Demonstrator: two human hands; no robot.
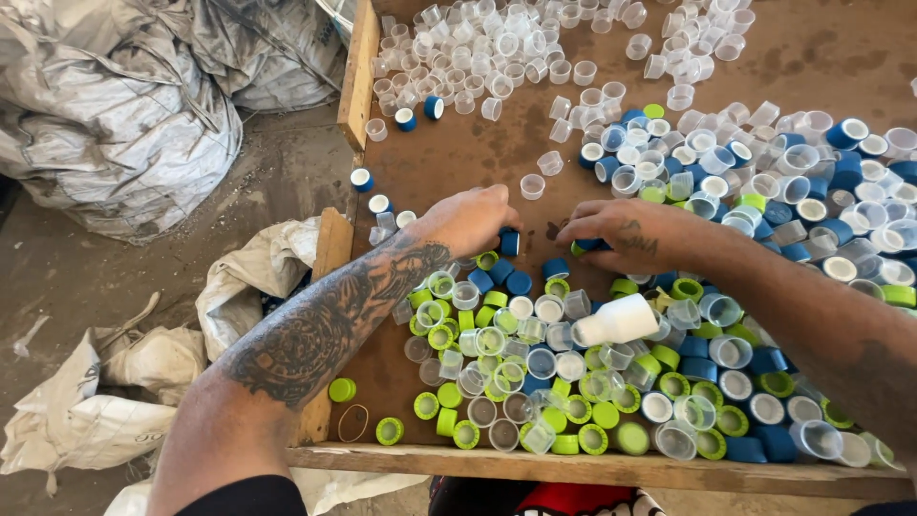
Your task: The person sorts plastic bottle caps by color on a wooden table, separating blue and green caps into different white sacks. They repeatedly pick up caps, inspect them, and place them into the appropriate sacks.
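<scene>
A brown work table [458,162] fills most of the view, its flat top worn and marked with darker stains. A raised wooden edge runs along its near side [592,470] and up its left side [359,72], the pale planks rough and unpainted, with a gap between two of the left pieces. Left of the table lies a grey concrete floor [277,172], dusty and scuffed. Large crumpled silver-grey sacks [115,105] are heaped on it at the upper left, and dirty white woven sacks [105,401] slump against the table's lower left corner. Soft, even daylight falls across everything, without hard shadows.
</scene>
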